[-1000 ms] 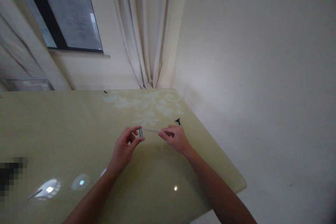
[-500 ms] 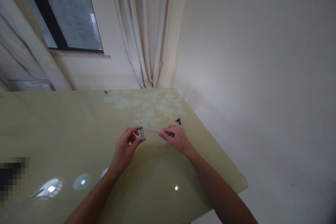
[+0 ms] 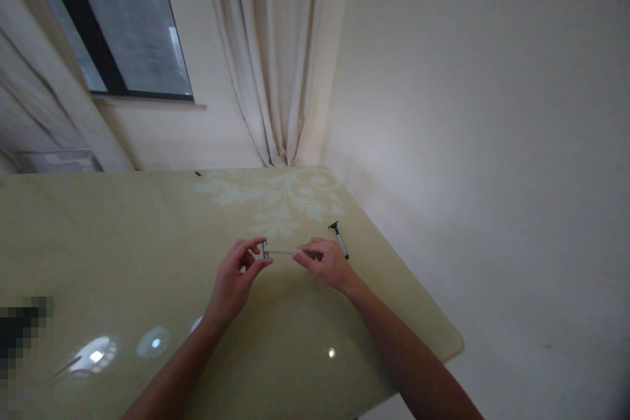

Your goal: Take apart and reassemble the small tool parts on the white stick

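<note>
Between the thumb and forefinger of my left hand point(image 3: 240, 269) is a small razor head point(image 3: 264, 250), dark with a teal strip, held upright on its edge above the table. My right hand point(image 3: 325, 261) pinches a thin pale stick point(image 3: 281, 251) that points left. The stick's far tip meets the razor head; the view is too small to show what that tip looks like. Just beyond my right hand, a T-shaped razor point(image 3: 339, 239) with a black top and a light grey handle lies on the table, close by the fingers.
The glossy greenish table point(image 3: 147, 256) has a pale leaf pattern and a slanting right edge along the wall. A small black piece point(image 3: 197, 174) lies near its back edge. Curtains point(image 3: 280, 59) and a window stand behind. A blurred dark shape point(image 3: 22, 328) is at lower left.
My right hand has moved slightly left, bringing the stick's tip against the razor head. The razor head has turned a little in my left fingers. More of the razor on the table shows.
</note>
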Demonstrator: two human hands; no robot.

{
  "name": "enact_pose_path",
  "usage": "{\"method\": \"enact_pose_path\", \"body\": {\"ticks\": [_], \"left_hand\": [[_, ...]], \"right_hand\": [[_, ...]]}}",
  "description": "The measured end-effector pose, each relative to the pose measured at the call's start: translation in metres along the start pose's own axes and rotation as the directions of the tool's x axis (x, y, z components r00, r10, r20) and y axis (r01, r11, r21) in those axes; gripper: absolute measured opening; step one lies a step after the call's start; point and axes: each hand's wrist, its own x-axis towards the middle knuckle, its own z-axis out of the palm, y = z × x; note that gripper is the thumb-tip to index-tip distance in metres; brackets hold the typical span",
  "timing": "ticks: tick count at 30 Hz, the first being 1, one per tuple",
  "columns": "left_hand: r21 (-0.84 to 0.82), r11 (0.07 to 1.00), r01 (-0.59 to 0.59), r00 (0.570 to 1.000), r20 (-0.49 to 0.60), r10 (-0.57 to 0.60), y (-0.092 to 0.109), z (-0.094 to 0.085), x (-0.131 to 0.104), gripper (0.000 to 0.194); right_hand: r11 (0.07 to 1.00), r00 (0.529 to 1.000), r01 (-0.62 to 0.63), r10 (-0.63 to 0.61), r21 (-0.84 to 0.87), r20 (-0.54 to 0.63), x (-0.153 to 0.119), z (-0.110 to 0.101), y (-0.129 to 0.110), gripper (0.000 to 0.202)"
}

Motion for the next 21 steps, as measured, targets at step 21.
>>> {"method": "enact_pose_path", "body": {"ticks": [21], "left_hand": [[0.008,1.000,0.008,1.000,0.008,-0.008,-0.0040,0.0002,-0.0001,0.034]], "right_hand": [[1.000,1.000,0.002,-0.002,0.003,-0.008,-0.0001,0.0007,-0.0004,0.031]]}}
